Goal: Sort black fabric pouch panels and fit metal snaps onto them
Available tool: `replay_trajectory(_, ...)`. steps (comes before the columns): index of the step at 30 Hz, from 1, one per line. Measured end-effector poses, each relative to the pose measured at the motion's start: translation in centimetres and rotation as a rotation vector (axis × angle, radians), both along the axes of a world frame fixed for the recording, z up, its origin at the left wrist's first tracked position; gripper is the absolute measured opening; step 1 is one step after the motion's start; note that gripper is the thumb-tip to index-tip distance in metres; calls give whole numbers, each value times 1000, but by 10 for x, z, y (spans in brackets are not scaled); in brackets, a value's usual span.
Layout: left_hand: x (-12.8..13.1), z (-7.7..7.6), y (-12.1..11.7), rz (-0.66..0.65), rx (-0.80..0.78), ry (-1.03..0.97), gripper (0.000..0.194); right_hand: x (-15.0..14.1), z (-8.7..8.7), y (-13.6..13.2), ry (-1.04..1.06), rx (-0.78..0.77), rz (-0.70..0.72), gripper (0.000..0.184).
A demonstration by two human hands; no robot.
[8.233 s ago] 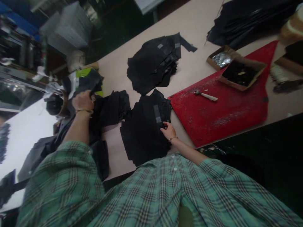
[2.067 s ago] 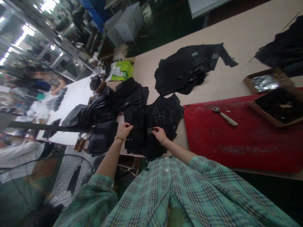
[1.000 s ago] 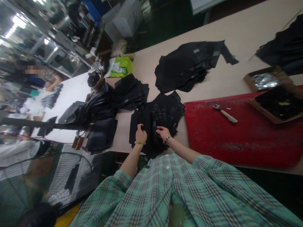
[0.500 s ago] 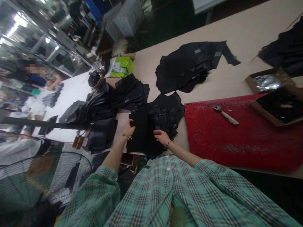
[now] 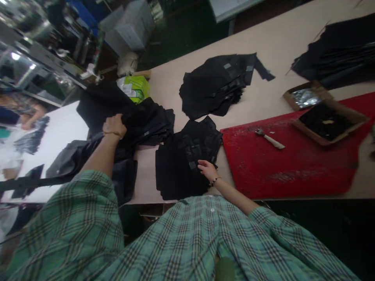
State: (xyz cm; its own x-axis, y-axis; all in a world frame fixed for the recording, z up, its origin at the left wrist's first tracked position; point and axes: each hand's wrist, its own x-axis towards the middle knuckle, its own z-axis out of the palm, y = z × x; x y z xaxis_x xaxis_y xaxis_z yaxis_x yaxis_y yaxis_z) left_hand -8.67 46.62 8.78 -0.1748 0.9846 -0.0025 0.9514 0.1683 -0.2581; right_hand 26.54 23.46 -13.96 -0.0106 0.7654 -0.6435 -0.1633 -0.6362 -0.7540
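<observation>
My left hand [image 5: 114, 127] is shut on a raised bunch of black cut material [image 5: 101, 103], above a folded black pile [image 5: 149, 121] at the table's left. My right hand [image 5: 207, 169] rests on the near edge of a black stack with grey tags [image 5: 184, 166], its fingers lying on the stack and holding nothing. Another loose black stack [image 5: 213, 84] lies farther along the beige table [image 5: 263, 43]. My green plaid sleeve hides the near part of the left-side pieces.
A red board [image 5: 281, 168] with a white-handled tool [image 5: 271, 140] lies to the right. Cardboard trays [image 5: 325, 121] hold dark and silvery scraps. A black heap [image 5: 334, 52] sits far right, and a green package [image 5: 134, 89] sits at the table's end. A co-worker's arm [image 5: 32, 117] shows beyond a white table.
My left hand has moved from the near stack to the left pile and now grips raised black material there. My right hand stays on the stack, and the view has shifted slightly.
</observation>
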Motion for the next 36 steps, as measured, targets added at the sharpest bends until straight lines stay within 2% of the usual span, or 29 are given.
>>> replay_trajectory(1,21,-25,-5,-34,-45,-67,47,0,1,1,-2,-20,-8,31)
replay_trajectory(3,72,-80,-36,-138,-96,-277,39,-1,2,2,9,-62,-14,31)
replay_trajectory(5,128,-134,-86,-195,-256,-589,26,-3,2,2,21,-97,-10,30)
replay_trajectory(7,174,-179,-140,-110,-413,-831,27,-5,1,3,16,-104,-11,29)
replay_trajectory(9,203,-208,-180,46,-354,-934,36,-7,0,5,-2,-95,-26,28)
replay_trajectory(12,213,-227,-206,220,-204,-1028,49,-13,1,8,16,-134,-50,31)
replay_trajectory(17,199,-226,-203,247,-216,-1172,40,-25,6,3,192,-235,83,49)
replay_trajectory(20,191,-218,-202,314,-188,-1191,40,-26,8,-5,133,-181,161,55)
replay_trajectory(22,178,-208,-202,353,-138,-1148,43,-22,10,-9,77,-161,185,56)
replay_trajectory(24,154,-190,-199,385,-86,-1102,44,-18,12,-12,74,-167,201,58)
replay_trajectory(26,120,-164,-194,422,-34,-977,38,-14,14,-14,89,-169,212,57)
replay_trajectory(29,69,-117,-188,407,95,-638,25,-12,18,-15,89,-143,215,52)
replay_trajectory(31,51,-90,-190,338,239,-446,27,-12,21,-16,87,-136,223,49)
replay_trajectory(33,57,-77,-197,281,349,-327,33,-14,22,-17,86,-136,234,47)
replay_trajectory(34,67,-77,-202,248,355,-294,33,-14,23,-17,89,-138,241,47)
replay_trajectory(36,100,-92,-212,154,244,-288,29,-16,22,-18,101,-150,250,46)
